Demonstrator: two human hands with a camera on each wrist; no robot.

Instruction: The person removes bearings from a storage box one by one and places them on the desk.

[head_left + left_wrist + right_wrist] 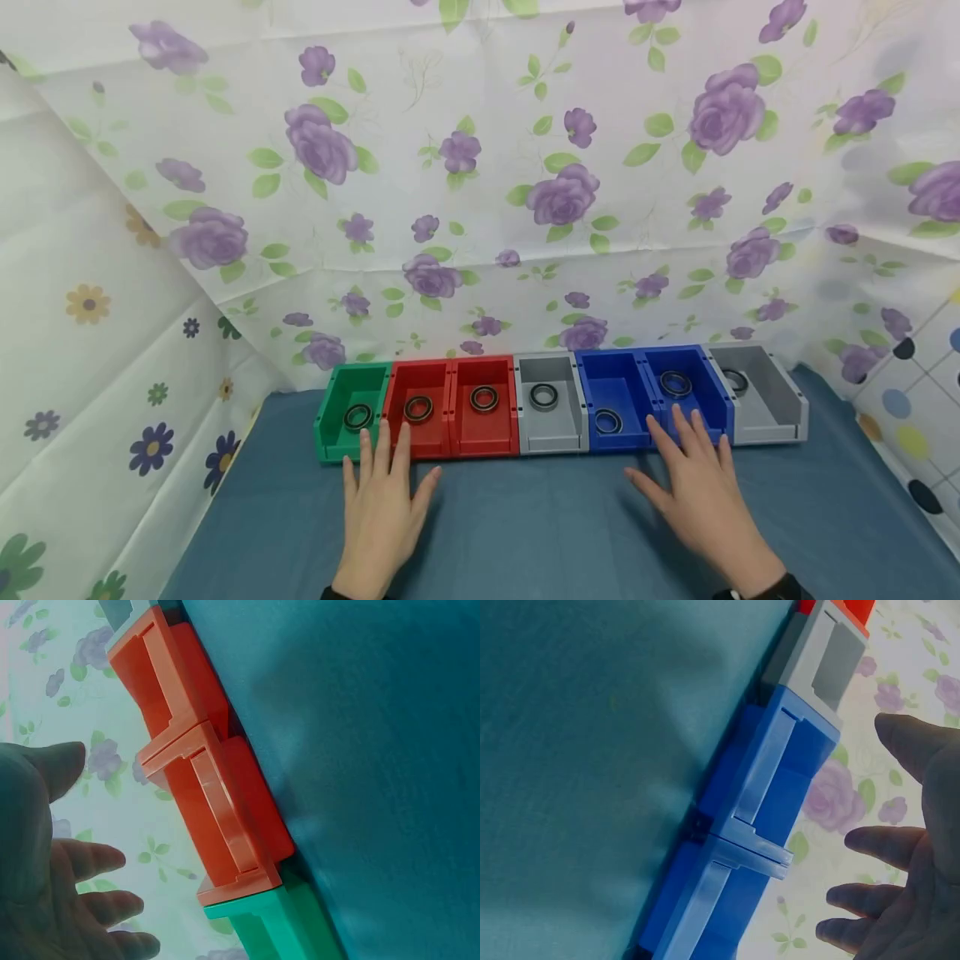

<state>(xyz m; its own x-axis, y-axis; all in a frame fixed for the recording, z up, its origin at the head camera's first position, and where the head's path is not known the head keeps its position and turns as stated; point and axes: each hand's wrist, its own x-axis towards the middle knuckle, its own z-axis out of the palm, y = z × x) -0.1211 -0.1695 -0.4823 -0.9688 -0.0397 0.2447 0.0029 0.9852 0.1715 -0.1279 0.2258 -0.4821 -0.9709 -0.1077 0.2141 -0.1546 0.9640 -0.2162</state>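
My left hand (382,508) hovers palm down with fingers spread, its fingertips near the fronts of the green bin (324,446) and the left red bin (420,447). My right hand (701,500) is likewise spread, before the right blue bin (686,360). Both hold nothing. Each bin in the row has a ring-shaped bearing: one bearing (358,417) in the green bin, another bearing (418,408) in the left red bin, a bearing (676,384) in the right blue bin. The wrist views show straight fingers beside the bins; the bearings are hidden there.
The row goes on with a second red bin (486,442), a grey bin (553,440), a left blue bin (611,367) and a grey bin (780,400) at the right end. All stand on a blue-green cloth (525,533), against a flowered curtain (480,208).
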